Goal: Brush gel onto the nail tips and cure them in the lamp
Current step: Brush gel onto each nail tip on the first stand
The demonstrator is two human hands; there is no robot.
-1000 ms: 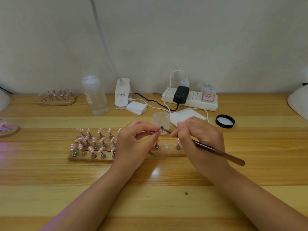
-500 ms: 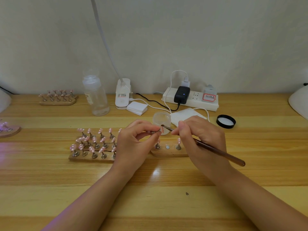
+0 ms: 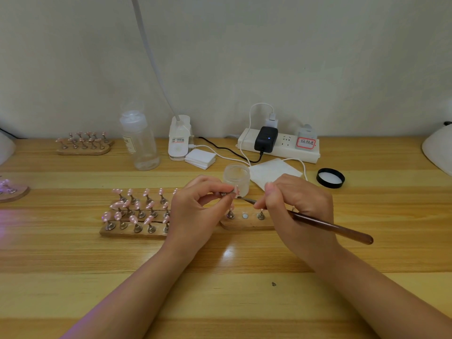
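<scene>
My left hand (image 3: 195, 209) pinches a small metal stand with a pink nail tip (image 3: 236, 190) on it, held up in front of the open gel jar (image 3: 236, 177). My right hand (image 3: 293, 204) grips a brown brush (image 3: 330, 226), whose tip touches the nail tip. Below my hands lies a wooden holder (image 3: 247, 222) with two stands and one bare magnet. A larger wooden rack (image 3: 132, 232) to the left carries several pink nail tips on stands.
The jar's black lid (image 3: 330, 177) lies to the right. A white lamp (image 3: 439, 152) shows at the right edge. At the back stand a clear bottle (image 3: 140, 140), a desk light base (image 3: 179, 138), cotton pads (image 3: 200, 158), a power strip (image 3: 278, 145) and another nail rack (image 3: 83, 144).
Both hands stay in nearly the same place. The brush tip has shifted slightly along the nail tip held by my left hand.
</scene>
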